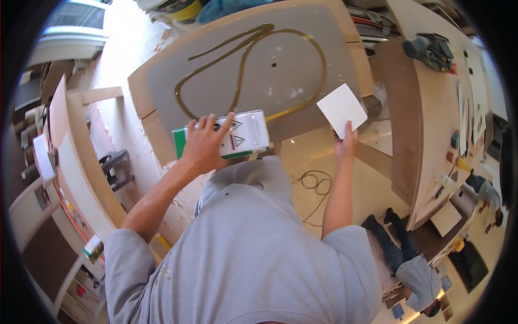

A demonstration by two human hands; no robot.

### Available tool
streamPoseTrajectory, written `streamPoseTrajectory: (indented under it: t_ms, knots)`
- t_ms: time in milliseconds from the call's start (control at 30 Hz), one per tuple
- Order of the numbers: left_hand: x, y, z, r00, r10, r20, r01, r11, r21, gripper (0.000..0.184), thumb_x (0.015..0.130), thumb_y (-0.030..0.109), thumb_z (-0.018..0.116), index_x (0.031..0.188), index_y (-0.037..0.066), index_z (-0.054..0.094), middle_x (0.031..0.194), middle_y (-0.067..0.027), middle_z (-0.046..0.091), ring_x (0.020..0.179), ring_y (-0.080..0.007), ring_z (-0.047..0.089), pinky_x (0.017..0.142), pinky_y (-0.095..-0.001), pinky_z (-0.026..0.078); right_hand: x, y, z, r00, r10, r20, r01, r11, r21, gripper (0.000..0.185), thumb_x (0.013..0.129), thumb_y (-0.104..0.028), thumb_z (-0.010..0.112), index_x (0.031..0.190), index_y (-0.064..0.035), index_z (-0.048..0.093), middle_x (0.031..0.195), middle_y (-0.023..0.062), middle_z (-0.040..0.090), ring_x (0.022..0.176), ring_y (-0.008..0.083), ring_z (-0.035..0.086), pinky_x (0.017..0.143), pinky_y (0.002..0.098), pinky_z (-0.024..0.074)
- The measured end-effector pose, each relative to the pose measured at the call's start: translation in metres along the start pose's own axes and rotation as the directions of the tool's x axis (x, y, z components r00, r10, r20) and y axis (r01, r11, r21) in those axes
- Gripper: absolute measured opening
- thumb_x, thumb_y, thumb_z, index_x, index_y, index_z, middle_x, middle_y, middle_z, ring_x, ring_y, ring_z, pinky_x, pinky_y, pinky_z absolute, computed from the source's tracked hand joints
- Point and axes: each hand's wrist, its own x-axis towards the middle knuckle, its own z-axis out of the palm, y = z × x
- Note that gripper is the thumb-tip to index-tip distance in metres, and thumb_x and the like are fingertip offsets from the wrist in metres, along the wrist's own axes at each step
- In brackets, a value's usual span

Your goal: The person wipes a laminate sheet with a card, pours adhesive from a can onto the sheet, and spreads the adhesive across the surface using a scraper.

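Fingers spread, the left hand (208, 140) is gripping a can (251, 131) tipped on its side at the near edge of a sheet (294, 67); its white-and-green label is carrying triangular warning marks and print too blurred to read. The right hand (347, 143) is pinching a thin white square (341, 107) between thumb and fingers by the sheet's near right corner; contact there is impossible to tell. Glossy brown liquid (264, 31) is looping across smooth grey, brown strips are bordering it, and speckled floor (134, 141) is running along the left edge.
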Motion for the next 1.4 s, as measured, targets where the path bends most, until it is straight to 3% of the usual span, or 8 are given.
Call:
streamPoseTrajectory:
  t_ms: [200,500,600,633,733,867,1133,1400]
  knots:
    - [-0.088,-0.107,0.012,0.957,-0.278,-0.082,0.278,0.96,-0.008,0.109,0.052,0.031,0.08,0.145,0.017,0.027,0.127,-0.0227,0.044,0.118,-0.0386,0.044,0.101,-0.0514,0.031,-0.017,0.005,0.082,0.978,0.034,0.208,-0.009,0.993,-0.12,0.034,0.095,-0.024,0.054,0.122,-0.0044,0.049,0.107,0.0064,0.06,0.089,0.0199,0.062,0.07,0.0335,0.0554]
    - [-0.117,-0.242,-0.006,0.808,-0.494,-0.32,0.51,0.859,-0.04,0.108,0.05,0.031,0.078,0.145,0.019,0.028,0.119,-0.0216,0.051,0.112,-0.038,0.05,0.095,-0.0531,0.037,-0.038,0.038,0.247,0.832,0.045,0.553,0.115,0.961,-0.251,0.036,0.094,-0.024,0.056,0.114,0.0057,0.054,0.102,0.0091,0.064,0.084,0.0173,0.061,0.069,0.0309,0.051]
    - [-0.104,-0.265,-0.023,0.784,-0.489,-0.381,0.511,0.858,-0.049,0.108,0.05,0.032,0.078,0.144,0.019,0.029,0.118,-0.0205,0.052,0.11,-0.037,0.051,0.093,-0.053,0.038,-0.04,0.06,0.288,0.79,-0.122,0.601,0.422,0.819,-0.388,0.03,0.094,-0.025,0.056,0.109,0.0016,0.057,0.088,0.0068,0.064,0.073,0.0162,0.061,0.062,0.0295,0.0501]
    - [-0.102,-0.269,-0.031,0.787,-0.488,-0.376,0.507,0.86,-0.054,0.108,0.05,0.034,0.079,0.144,0.018,0.029,0.119,-0.0212,0.051,0.113,-0.0374,0.05,0.095,-0.0546,0.036,-0.067,0.046,0.305,0.727,-0.251,0.639,0.615,0.653,-0.442,0.027,0.093,-0.023,0.058,0.1,0.0033,0.061,0.083,0.007,0.063,0.067,0.0142,0.058,0.063,0.0295,0.0476]
    - [-0.099,-0.292,-0.024,0.742,-0.333,-0.582,0.374,0.926,-0.053,0.109,0.05,0.034,0.079,0.144,0.015,0.028,0.123,-0.0225,0.05,0.116,-0.0392,0.048,0.097,-0.0569,0.034,-0.114,0.019,0.341,0.664,-0.163,0.729,0.7,0.479,-0.53,0.024,0.089,-0.022,0.061,0.1,-0.0005,0.063,0.087,0.0177,0.065,0.074,0.0274,0.061,0.068,0.0352,0.0465]
    - [-0.109,-0.274,-0.038,0.745,-0.312,-0.589,0.24,0.95,-0.2,0.113,0.048,0.026,0.083,0.144,0.008,0.026,0.131,-0.0212,0.043,0.12,-0.0384,0.044,0.103,-0.0498,0.032,-0.128,0.018,0.382,0.244,-0.509,0.825,0.949,0.299,-0.096,0.023,0.087,-0.009,0.059,0.109,-0.0073,0.064,0.093,0.0155,0.064,0.086,0.0345,0.059,0.073,0.0382,0.047]
    - [-0.112,-0.229,-0.049,0.761,-0.317,-0.566,0.123,0.927,-0.353,0.11,0.051,0.02,0.084,0.143,0.002,0.026,0.13,-0.0191,0.044,0.12,-0.0344,0.044,0.102,-0.0413,0.037,-0.126,0.053,0.394,0.07,-0.498,0.865,0.973,0.224,0.051,0.03,0.08,0.004,0.058,0.107,-0.0076,0.065,0.098,0.0137,0.064,0.09,0.0335,0.059,0.081,0.0387,0.0465]
    - [-0.116,-0.229,-0.027,0.63,-0.509,-0.587,0.144,0.819,-0.556,0.11,0.054,0.022,0.085,0.142,-0.001,0.024,0.126,-0.0202,0.046,0.119,-0.0322,0.046,0.102,-0.0374,0.038,-0.113,0.058,0.344,0.252,-0.377,0.891,0.92,0.378,-0.1,0.029,0.079,0.005,0.057,0.104,-0.0056,0.066,0.099,0.0113,0.065,0.091,0.0324,0.058,0.081,0.0398,0.0465]
